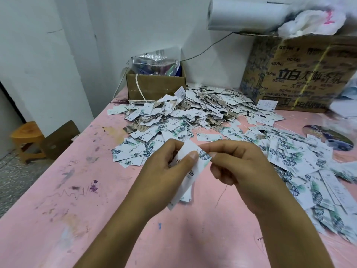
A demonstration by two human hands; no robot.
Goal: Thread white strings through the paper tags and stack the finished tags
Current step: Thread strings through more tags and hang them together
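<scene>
Left hand [166, 171] grips paper tag [185, 183] mid-length, long axis slanting up-right to its leaf-printed end, which right hand [241, 167] fingers [216, 154] pinch tightly; string there indiscernible.

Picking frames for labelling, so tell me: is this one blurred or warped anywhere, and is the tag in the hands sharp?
Head view: the tag, pinched by left hand and right hand, is fairly sharp; at its right edge the clear plastic is smeared; wide-angle distortion leans the carton; light soft, even.
</scene>
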